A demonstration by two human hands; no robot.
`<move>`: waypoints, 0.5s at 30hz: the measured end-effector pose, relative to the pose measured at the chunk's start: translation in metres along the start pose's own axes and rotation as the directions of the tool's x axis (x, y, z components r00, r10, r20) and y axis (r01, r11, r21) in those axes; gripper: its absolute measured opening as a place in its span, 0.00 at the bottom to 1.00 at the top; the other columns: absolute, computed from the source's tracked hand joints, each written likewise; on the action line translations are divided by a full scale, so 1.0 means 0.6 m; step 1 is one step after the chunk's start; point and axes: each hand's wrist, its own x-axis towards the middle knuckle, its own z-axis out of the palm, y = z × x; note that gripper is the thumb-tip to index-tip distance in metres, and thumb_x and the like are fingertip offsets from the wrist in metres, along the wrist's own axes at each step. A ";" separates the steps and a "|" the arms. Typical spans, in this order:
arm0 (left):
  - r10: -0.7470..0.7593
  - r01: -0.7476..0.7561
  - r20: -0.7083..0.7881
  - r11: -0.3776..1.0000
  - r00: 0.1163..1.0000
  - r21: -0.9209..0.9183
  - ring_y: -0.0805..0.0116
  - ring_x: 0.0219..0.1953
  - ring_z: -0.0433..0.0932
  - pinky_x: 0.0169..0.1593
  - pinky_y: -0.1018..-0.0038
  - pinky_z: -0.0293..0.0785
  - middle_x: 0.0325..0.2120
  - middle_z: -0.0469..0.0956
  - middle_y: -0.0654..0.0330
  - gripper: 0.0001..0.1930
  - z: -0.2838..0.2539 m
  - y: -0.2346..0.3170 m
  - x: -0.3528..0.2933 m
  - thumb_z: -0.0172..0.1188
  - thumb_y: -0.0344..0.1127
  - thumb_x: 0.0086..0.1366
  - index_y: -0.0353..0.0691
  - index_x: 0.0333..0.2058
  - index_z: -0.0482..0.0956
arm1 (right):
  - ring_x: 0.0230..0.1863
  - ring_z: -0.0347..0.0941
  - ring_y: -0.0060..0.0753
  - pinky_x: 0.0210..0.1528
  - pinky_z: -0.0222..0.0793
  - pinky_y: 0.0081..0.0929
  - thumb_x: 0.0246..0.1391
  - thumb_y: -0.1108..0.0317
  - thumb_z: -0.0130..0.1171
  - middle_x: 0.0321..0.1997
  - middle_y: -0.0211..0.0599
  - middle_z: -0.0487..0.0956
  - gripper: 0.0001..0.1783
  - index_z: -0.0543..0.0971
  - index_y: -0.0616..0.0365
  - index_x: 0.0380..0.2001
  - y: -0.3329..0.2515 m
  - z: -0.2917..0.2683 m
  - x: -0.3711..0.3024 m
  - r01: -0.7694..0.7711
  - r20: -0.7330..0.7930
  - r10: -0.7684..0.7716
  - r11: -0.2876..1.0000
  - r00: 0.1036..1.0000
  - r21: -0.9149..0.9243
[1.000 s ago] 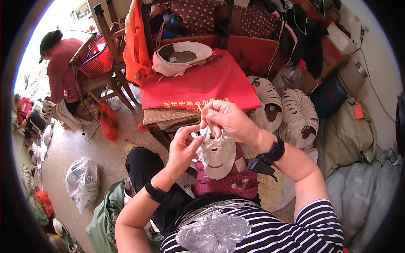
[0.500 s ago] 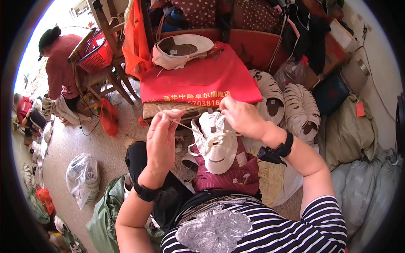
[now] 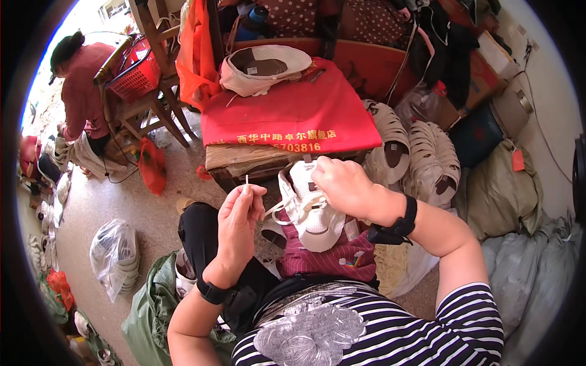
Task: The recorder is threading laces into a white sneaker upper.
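A white knit shoe upper rests toe toward me on the maroon striped cloth over my lap. A white shoelace is threaded across its front. To the left of the upper, my left hand pinches the lace, whose tip stands up above the fingertips. My right hand is closed at the right edge of the upper's opening, next to the tongue. Its fingertips are partly hidden, but they grip the upper there.
Ahead stands a wooden bench with a red cloth and another white upper on it. Stacked uppers stand to its right. A clear bag of uppers lies on the left floor. A person sits at far left, near a red basket.
My left hand has lowered slightly, and the lace tip now points up rather than sideways. My right hand has moved down a little along the upper's edge.
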 end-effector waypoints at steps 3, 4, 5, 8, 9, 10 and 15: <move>-0.008 0.008 -0.011 1.000 1.000 0.002 0.83 0.24 0.64 0.34 0.81 0.65 0.23 0.68 0.71 0.11 -0.009 -0.005 0.000 0.49 0.36 0.73 0.35 0.39 0.78 | 0.35 0.75 0.43 0.34 0.74 0.36 0.42 0.74 0.57 0.34 0.41 0.71 0.06 0.75 0.58 0.28 -0.013 0.010 0.007 -0.025 0.010 0.026 0.998 1.000 -0.052; -0.006 0.006 -0.008 1.000 1.000 -0.004 0.83 0.24 0.64 0.34 0.81 0.65 0.23 0.68 0.71 0.11 -0.008 -0.005 0.000 0.49 0.36 0.73 0.35 0.39 0.78 | 0.35 0.75 0.43 0.34 0.74 0.36 0.42 0.74 0.57 0.34 0.41 0.71 0.06 0.75 0.58 0.28 -0.015 0.013 0.006 -0.025 0.012 0.026 0.998 1.000 -0.059; -0.010 0.010 -0.010 1.000 1.000 -0.002 0.82 0.25 0.64 0.33 0.82 0.64 0.23 0.68 0.70 0.13 -0.006 -0.003 -0.001 0.49 0.37 0.74 0.34 0.39 0.78 | 0.34 0.75 0.43 0.33 0.75 0.36 0.42 0.74 0.57 0.34 0.42 0.71 0.06 0.75 0.58 0.28 -0.016 0.017 0.005 -0.023 -0.022 0.022 0.999 1.000 -0.029; -0.019 0.019 -0.019 1.000 1.000 -0.006 0.81 0.26 0.64 0.33 0.82 0.63 0.22 0.68 0.69 0.14 -0.010 -0.005 -0.007 0.48 0.38 0.74 0.33 0.39 0.78 | 0.33 0.77 0.44 0.31 0.76 0.37 0.42 0.74 0.57 0.34 0.44 0.73 0.05 0.76 0.59 0.27 -0.021 0.007 0.000 -0.044 -0.020 0.044 0.999 0.999 0.010; -0.027 0.027 -0.019 1.000 0.999 -0.004 0.81 0.26 0.64 0.33 0.82 0.63 0.22 0.68 0.69 0.14 -0.012 -0.006 -0.008 0.48 0.38 0.74 0.33 0.39 0.78 | 0.32 0.79 0.44 0.30 0.77 0.38 0.42 0.72 0.58 0.34 0.45 0.75 0.05 0.77 0.60 0.26 -0.023 0.003 -0.001 -0.079 0.010 0.078 0.997 0.997 0.019; -0.026 0.026 -0.021 1.000 0.999 -0.005 0.81 0.26 0.64 0.33 0.82 0.63 0.22 0.68 0.69 0.14 -0.015 -0.008 -0.009 0.48 0.38 0.74 0.33 0.39 0.78 | 0.32 0.79 0.44 0.30 0.77 0.38 0.42 0.72 0.58 0.34 0.45 0.75 0.05 0.77 0.60 0.26 -0.024 0.004 0.001 -0.076 0.011 0.076 0.997 0.997 0.019; -0.045 0.045 -0.002 0.999 0.999 -0.018 0.82 0.25 0.65 0.34 0.81 0.66 0.23 0.68 0.70 0.12 -0.018 -0.014 -0.010 0.50 0.37 0.73 0.36 0.39 0.78 | 0.29 0.78 0.43 0.28 0.76 0.37 0.40 0.73 0.58 0.33 0.45 0.74 0.08 0.76 0.61 0.28 -0.027 0.023 0.011 -0.078 0.104 0.097 0.981 0.990 -0.177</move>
